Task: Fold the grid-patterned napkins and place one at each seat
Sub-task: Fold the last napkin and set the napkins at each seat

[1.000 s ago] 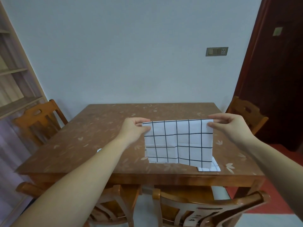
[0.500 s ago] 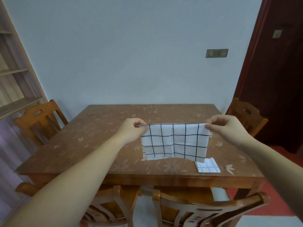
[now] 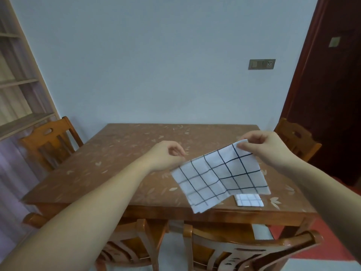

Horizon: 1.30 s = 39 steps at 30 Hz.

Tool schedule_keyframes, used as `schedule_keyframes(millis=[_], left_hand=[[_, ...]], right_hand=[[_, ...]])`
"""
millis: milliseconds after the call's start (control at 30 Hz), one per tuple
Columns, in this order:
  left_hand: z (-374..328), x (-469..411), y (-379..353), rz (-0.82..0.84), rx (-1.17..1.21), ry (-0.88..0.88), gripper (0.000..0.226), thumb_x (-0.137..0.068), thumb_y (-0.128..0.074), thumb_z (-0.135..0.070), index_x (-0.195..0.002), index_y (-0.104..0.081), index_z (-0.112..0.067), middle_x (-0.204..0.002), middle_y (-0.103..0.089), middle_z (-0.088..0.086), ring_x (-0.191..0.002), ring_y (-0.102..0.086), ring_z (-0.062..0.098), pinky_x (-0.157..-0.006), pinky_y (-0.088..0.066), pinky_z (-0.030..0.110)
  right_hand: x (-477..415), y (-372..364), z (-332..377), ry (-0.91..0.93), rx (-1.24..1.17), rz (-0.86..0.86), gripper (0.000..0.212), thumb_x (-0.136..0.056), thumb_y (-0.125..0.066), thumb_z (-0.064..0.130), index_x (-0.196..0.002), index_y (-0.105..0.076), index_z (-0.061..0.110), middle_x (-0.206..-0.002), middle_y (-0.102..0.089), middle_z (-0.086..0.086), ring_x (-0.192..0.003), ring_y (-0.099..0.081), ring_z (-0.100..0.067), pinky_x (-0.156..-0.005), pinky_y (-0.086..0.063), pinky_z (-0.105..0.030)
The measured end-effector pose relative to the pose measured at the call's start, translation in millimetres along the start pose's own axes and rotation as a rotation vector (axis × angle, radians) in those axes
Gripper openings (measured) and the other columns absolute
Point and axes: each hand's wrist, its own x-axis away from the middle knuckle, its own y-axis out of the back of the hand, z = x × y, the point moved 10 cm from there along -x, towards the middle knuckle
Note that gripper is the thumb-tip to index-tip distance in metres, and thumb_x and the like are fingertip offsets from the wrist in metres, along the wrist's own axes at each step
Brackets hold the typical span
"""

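Note:
A white napkin with a dark grid (image 3: 220, 177) hangs tilted above the near right part of the wooden table (image 3: 117, 153). My right hand (image 3: 265, 147) pinches its upper corner. My left hand (image 3: 166, 156) hovers just beside the napkin's lower left corner with its fingers loosely curled, and it seems to hold nothing. A smaller folded grid napkin (image 3: 249, 200) lies flat on the table near the front right edge, partly hidden behind the hanging one.
Wooden chairs stand at the table's left side (image 3: 48, 139) and right side (image 3: 295, 137). Two more chair backs (image 3: 244, 253) are at the near edge below me. A shelf unit is at the far left and a dark door at the right.
My left hand has let go of the napkin's top edge. My right hand has lifted its corner, so the napkin now hangs slanted instead of stretched level between both hands.

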Motion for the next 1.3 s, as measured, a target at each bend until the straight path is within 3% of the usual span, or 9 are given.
schedule_keyframes(millis=[100, 233, 300, 433, 700, 867, 967, 1100, 1300], left_hand=[[-41.0, 2.2, -20.9, 0.06, 0.001, -0.118, 0.008, -0.082, -0.075, -0.037, -0.089, -0.074, -0.033, -0.093, -0.073, -0.016, -0.093, -0.067, 0.002, -0.09, -0.051, 0.029], [-83.3, 6.7, -36.8, 0.041, 0.049, -0.23, 0.035, -0.09, -0.064, -0.039, -0.072, -0.066, -0.008, -0.063, -0.054, 0.007, -0.059, -0.046, 0.013, -0.062, -0.036, 0.031], [-86.5, 8.6, -30.5, -0.003, 0.101, -0.228, 0.032, -0.093, -0.063, -0.032, -0.07, -0.069, -0.011, -0.057, -0.053, -0.005, -0.055, -0.043, 0.01, -0.059, -0.034, 0.027], [-81.9, 13.8, -25.2, 0.021, 0.187, -0.174, 0.018, -0.093, -0.065, -0.026, -0.088, -0.079, -0.015, -0.083, -0.077, -0.003, -0.08, -0.073, 0.019, -0.074, -0.056, 0.033], [-79.4, 16.8, -20.7, 0.024, 0.337, -0.156, 0.014, -0.092, -0.068, -0.023, -0.089, -0.079, -0.015, -0.09, -0.078, 0.004, -0.083, -0.072, 0.016, -0.082, -0.057, 0.031], [-50.3, 9.0, -4.0, -0.068, 0.462, -0.118, 0.016, -0.091, -0.069, -0.019, -0.08, -0.08, -0.024, -0.083, -0.077, -0.001, -0.077, -0.07, 0.012, -0.077, -0.056, 0.035], [-45.8, 8.6, -1.3, -0.066, 0.493, -0.116, 0.009, -0.089, -0.071, -0.022, -0.086, -0.079, -0.025, -0.089, -0.077, -0.003, -0.082, -0.072, 0.013, -0.078, -0.055, 0.033], [-51.2, 6.5, -0.7, -0.112, 0.506, -0.113, 0.011, -0.09, -0.07, -0.023, -0.092, -0.079, -0.018, -0.092, -0.077, 0.002, -0.083, -0.072, 0.017, -0.082, -0.057, 0.038], [-41.2, 4.7, 10.7, -0.14, 0.512, -0.069, 0.009, -0.09, -0.07, -0.022, -0.088, -0.079, -0.019, -0.086, -0.077, -0.001, -0.078, -0.072, 0.014, -0.077, -0.058, 0.033]], right_hand=[[1.2, -27.0, 27.8, 0.073, 0.036, 0.094, 0.009, -0.086, -0.07, 0.01, -0.078, -0.074, 0.012, -0.069, -0.073, 0.006, -0.063, -0.063, 0.003, -0.06, -0.046, -0.008], [1.8, -43.2, 51.6, 0.137, 0.056, 0.126, 0.009, -0.086, -0.068, 0.008, -0.078, -0.072, 0.01, -0.062, -0.07, 0.014, -0.055, -0.059, 0.006, -0.056, -0.04, -0.005], [2.4, -42.4, 56.1, 0.137, 0.025, 0.146, 0.009, -0.086, -0.069, 0.01, -0.081, -0.074, 0.013, -0.067, -0.072, 0.013, -0.062, -0.063, 0.004, -0.061, -0.043, -0.009], [5.7, -37.5, 57.9, 0.131, 0.005, 0.162, 0.014, -0.09, -0.068, 0.026, -0.082, -0.078, 0.02, -0.081, -0.077, 0.003, -0.079, -0.07, -0.005, -0.075, -0.053, -0.023], [5.4, -40.9, 62.2, 0.112, -0.05, 0.188, 0.009, -0.087, -0.072, 0.024, -0.084, -0.08, 0.02, -0.087, -0.078, 0.001, -0.092, -0.072, -0.019, -0.085, -0.055, -0.032], [4.7, -37.1, 43.3, 0.059, 0.254, 0.272, 0.023, -0.084, -0.074, 0.036, -0.071, -0.077, 0.017, -0.057, -0.056, -0.003, -0.05, -0.043, -0.014, -0.051, -0.036, -0.022], [6.0, -40.2, 37.6, 0.062, 0.258, 0.32, 0.021, -0.085, -0.074, 0.034, -0.068, -0.076, 0.021, -0.047, -0.042, 0.002, -0.046, -0.031, -0.014, -0.046, -0.028, -0.022], [3.6, -45.3, 41.1, 0.122, 0.317, 0.323, 0.018, -0.083, -0.075, 0.034, -0.068, -0.076, 0.025, -0.046, -0.052, 0.007, -0.046, -0.039, -0.007, -0.048, -0.032, -0.018], [3.8, -39.6, 18.3, 0.089, 0.516, 0.41, 0.02, -0.081, -0.078, 0.034, -0.07, -0.076, 0.018, -0.062, -0.067, -0.001, -0.059, -0.058, -0.016, -0.07, -0.049, -0.034]])
